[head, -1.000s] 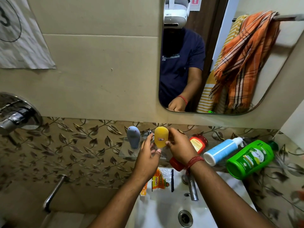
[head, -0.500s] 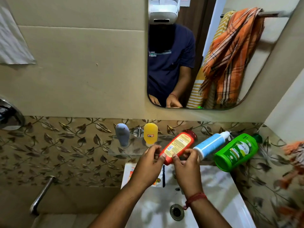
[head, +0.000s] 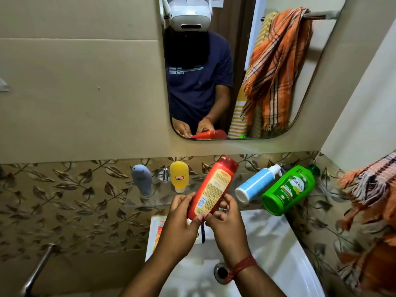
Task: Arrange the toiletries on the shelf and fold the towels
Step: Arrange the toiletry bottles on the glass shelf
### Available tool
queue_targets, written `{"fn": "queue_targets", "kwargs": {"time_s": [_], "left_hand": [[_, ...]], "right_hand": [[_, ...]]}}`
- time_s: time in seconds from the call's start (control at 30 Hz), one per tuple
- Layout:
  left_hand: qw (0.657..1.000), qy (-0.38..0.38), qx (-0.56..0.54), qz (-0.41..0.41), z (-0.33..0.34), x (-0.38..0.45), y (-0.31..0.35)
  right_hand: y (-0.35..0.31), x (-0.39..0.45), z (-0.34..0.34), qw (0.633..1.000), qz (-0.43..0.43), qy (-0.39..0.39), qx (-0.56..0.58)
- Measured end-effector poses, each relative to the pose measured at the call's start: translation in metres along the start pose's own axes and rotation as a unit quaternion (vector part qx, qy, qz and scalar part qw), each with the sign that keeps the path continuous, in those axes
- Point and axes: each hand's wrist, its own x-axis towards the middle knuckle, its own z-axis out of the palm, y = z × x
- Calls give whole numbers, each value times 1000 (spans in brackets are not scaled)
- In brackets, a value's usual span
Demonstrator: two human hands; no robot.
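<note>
A red bottle (head: 214, 185) with a yellow label tilts up over the glass shelf (head: 137, 200), cap end toward the wall. My left hand (head: 182, 219) and my right hand (head: 225, 221) both grip its lower end. On the shelf a grey bottle (head: 141, 179) and a yellow bottle (head: 179, 176) stand upright at the left. A blue-and-white pump bottle (head: 255, 185) and a green bottle (head: 287, 191) lie on their sides at the right. An orange plaid towel (head: 372, 200) hangs at the right edge.
The white sink (head: 267, 243) with its drain (head: 220, 273) lies under my hands, an orange sachet (head: 158, 232) on its left rim. The mirror (head: 300, 116) above reflects towels on a rail. A metal pipe (head: 36, 269) runs at lower left.
Both hands left the yellow bottle standing on the shelf, took the red bottle and have raised its cap end steeper toward the wall.
</note>
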Motion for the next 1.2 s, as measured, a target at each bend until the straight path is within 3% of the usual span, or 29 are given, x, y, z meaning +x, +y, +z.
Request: {"fn": "queue_targets", "kwargs": {"time_s": [0.23, 0.4, 1.2], "left_hand": [[1000, 15, 5, 21, 23, 29, 22], [1000, 15, -17, 5, 33, 49, 33], [997, 14, -56, -58, 38, 74, 47]], "right_hand": [[-34, 24, -12, 975, -127, 31, -182], [-50, 50, -12, 954, -130, 38, -268], [-59, 74, -17, 951, -116, 26, -284]]}}
